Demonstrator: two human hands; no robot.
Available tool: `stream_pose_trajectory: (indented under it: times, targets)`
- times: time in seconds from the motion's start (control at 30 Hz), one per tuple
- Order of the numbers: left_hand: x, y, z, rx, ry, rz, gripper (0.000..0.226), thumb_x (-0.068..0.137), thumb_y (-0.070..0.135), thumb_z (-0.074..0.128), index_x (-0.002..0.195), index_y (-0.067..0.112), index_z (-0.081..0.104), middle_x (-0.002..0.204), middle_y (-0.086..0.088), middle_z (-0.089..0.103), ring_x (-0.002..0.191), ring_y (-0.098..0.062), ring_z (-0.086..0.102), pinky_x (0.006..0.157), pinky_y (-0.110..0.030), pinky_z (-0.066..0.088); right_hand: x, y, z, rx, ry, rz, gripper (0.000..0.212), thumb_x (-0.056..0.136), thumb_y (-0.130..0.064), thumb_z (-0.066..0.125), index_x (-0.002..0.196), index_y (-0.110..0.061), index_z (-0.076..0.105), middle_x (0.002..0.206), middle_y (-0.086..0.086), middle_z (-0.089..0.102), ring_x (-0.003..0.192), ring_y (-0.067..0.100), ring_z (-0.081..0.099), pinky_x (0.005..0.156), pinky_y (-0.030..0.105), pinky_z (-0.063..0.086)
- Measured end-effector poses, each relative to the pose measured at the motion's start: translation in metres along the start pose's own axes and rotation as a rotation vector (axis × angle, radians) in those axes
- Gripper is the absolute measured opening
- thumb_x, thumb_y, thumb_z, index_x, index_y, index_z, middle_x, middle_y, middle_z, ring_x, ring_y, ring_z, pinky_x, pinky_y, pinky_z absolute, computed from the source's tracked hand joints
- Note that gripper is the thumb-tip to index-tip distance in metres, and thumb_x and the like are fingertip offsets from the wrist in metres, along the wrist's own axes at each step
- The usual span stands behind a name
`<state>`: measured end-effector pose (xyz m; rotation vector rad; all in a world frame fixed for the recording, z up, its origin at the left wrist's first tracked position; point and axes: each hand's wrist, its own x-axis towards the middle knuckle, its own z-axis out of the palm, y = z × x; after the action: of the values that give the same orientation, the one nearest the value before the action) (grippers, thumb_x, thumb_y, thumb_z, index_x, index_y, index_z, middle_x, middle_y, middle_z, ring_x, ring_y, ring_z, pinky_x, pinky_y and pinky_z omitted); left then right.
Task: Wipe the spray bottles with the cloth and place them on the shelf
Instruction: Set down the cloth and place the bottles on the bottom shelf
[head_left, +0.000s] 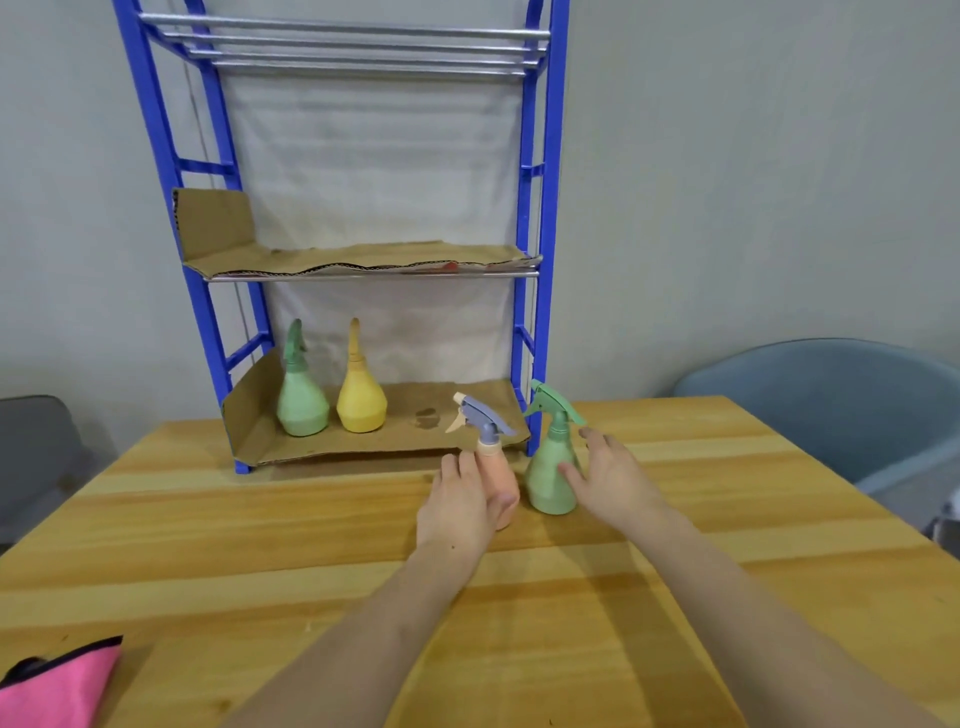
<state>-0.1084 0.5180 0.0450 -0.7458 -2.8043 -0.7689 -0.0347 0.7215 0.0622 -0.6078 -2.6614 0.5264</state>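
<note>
- Head view: our left hand (462, 499) wraps around the belly of the peach-coloured plastic spray bottle with the grey-blue trigger head (491, 447), which stands upright on the pale wooden table (260, 545) just in front of the blue metal shelf rack (543, 260); our right hand (613, 478) is spread flat, fingers loose, its thumb touching the side of the green pear-shaped plastic spray bottle (550, 467) but not gripping it.
- Two more bottles, a green one (301, 395) and a yellow one (361, 395), already stand on the cardboard-lined bottom shelf (431, 421); the pink cloth with a dark edge (57, 686) lies well apart at the near left corner of the table, untouched by either hand.
- We judge the bottles light, rigid and smooth-walled, so somewhat slippery; whether they hold liquid we cannot tell; the narrow neck under the trigger looks like the surest hold, or a full wrap around the wide base; the tall shape may tip if nudged high.
</note>
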Motion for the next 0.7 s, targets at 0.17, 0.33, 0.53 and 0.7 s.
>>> stream_pose_trajectory:
  times: [0.17, 0.33, 0.53, 0.7]
  targets:
    - [0.011, -0.006, 0.006, 0.012, 0.016, 0.024, 0.060, 0.096, 0.053, 0.063, 0.137, 0.016, 0.039, 0.132, -0.002, 0.046, 0.124, -0.023, 0.052, 0.096, -0.041, 0.052, 0.009, 0.002, 0.011, 0.119, -0.078, -0.011, 0.053, 0.102, -0.037, 0.056, 0.148, -0.013, 0.045, 0.135, 0.014, 0.063, 0.126, 0.036, 0.058, 0.102, 0.043, 0.049]
    - [0.017, -0.017, -0.002, 0.026, -0.051, 0.055, 0.060, 0.097, 0.048, 0.064, 0.142, 0.017, 0.040, 0.135, -0.004, 0.049, 0.128, -0.027, 0.051, 0.103, -0.045, 0.049, -0.002, -0.012, 0.015, 0.161, -0.059, 0.005, 0.054, 0.098, -0.043, 0.063, 0.142, -0.015, 0.049, 0.129, 0.008, 0.065, 0.120, 0.031, 0.060, 0.099, 0.042, 0.050]
    - [0.009, -0.048, -0.025, -0.079, -0.127, -0.002, 0.066, 0.094, 0.037, 0.069, 0.149, 0.023, 0.035, 0.145, 0.000, 0.054, 0.132, -0.028, 0.053, 0.105, -0.050, 0.049, -0.021, -0.040, 0.026, 0.160, -0.041, -0.002, 0.063, 0.095, -0.047, 0.067, 0.147, -0.017, 0.049, 0.125, 0.009, 0.064, 0.119, 0.032, 0.059, 0.098, 0.037, 0.047]
    - [-0.007, -0.083, -0.038, -0.198, -0.088, -0.049, 0.072, 0.094, 0.041, 0.067, 0.153, 0.020, 0.031, 0.146, -0.005, 0.057, 0.131, -0.029, 0.055, 0.103, -0.046, 0.049, -0.042, -0.075, 0.041, 0.221, -0.028, -0.010, 0.073, 0.089, -0.057, 0.071, 0.150, -0.025, 0.047, 0.129, 0.004, 0.056, 0.119, 0.024, 0.058, 0.101, 0.038, 0.050]
